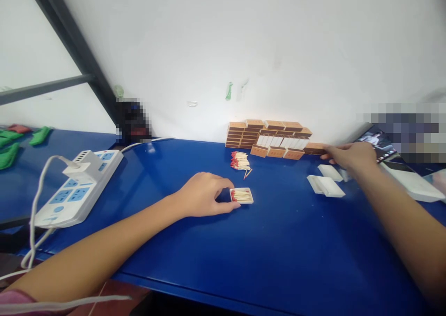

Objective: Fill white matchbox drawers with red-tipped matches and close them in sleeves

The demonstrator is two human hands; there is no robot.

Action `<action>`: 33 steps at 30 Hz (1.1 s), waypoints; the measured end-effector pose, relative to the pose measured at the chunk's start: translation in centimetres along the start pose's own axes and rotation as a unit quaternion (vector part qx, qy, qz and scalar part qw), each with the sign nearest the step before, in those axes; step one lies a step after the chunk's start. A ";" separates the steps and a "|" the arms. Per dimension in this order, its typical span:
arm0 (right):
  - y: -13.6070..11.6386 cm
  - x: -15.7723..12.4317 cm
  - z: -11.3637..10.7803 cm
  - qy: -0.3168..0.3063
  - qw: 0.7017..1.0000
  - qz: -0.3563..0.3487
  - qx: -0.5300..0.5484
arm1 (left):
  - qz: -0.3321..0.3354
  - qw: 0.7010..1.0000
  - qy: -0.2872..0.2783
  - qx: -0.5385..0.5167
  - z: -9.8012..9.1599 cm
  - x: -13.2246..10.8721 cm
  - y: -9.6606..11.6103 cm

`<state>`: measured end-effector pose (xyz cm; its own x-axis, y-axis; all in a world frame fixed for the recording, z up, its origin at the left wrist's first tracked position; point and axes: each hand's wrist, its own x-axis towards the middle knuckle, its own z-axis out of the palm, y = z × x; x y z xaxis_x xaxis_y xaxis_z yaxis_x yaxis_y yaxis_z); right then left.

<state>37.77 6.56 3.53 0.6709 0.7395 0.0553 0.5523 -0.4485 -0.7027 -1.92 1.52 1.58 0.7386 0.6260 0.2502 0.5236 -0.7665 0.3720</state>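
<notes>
My left hand [205, 194] rests on the blue table with thumb and forefinger gripping the left end of a small white tray [251, 199] full of red-tipped matches. Behind the tray lies a loose pile of matches [240, 161]. Stacks of brown matchboxes [243, 135] stand against the wall, with white box sides showing in the middle. My right hand [351, 157] reaches to the right end of the stacks, fingertips at a brown matchbox [312, 148]; whether it grips the box is unclear. White trays [325, 186] lie in front of that hand.
A white power strip [83, 190] with cables lies at the left. Green objects [41, 135] are at the far left. A dark screen [374, 141] and a white case [414, 183] sit at the right, near my right forearm.
</notes>
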 end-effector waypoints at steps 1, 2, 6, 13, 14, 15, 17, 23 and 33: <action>0.0 0.1 0.2 0.008 1.000 0.004 0.010 | -0.001 1.000 0.009 0.008 -0.2 0.0 -0.1; 0.0 0.1 0.3 0.021 0.999 0.006 0.023 | -0.001 1.000 0.018 0.018 -0.4 0.0 -0.1; -1.0 -0.4 -0.5 0.106 0.991 -0.010 0.079 | 0.003 0.997 0.062 0.053 -0.7 0.0 -0.7; -3.3 -8.8 0.0 -0.025 0.966 -0.165 0.199 | -0.023 0.983 0.170 0.060 -0.3 0.0 -1.3; -3.5 -10.4 0.8 -0.079 0.959 -0.185 0.199 | -0.024 0.982 0.178 0.055 -0.3 0.0 -1.2; -3.7 -11.9 1.5 -0.133 0.948 -0.209 0.197 | -0.024 0.981 0.186 0.050 -0.3 0.0 -1.2; -3.9 -14.1 2.8 -0.223 0.920 -0.250 0.203 | -0.024 0.980 0.195 0.044 -0.4 0.0 -1.0; -4.0 -15.1 4.0 -0.262 0.907 -0.242 0.223 | -0.015 0.978 0.204 0.052 -0.4 0.0 -0.9; -3.5 -15.2 3.9 -0.295 0.895 -0.272 0.195 | -0.006 0.986 0.149 0.081 -0.4 -0.2 -1.0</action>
<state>23.76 -1.16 2.36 -0.0871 0.9831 0.1609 0.4266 0.1827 -0.8858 -2.74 2.25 1.53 0.5875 0.6314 0.5061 0.6106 -0.7563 0.2348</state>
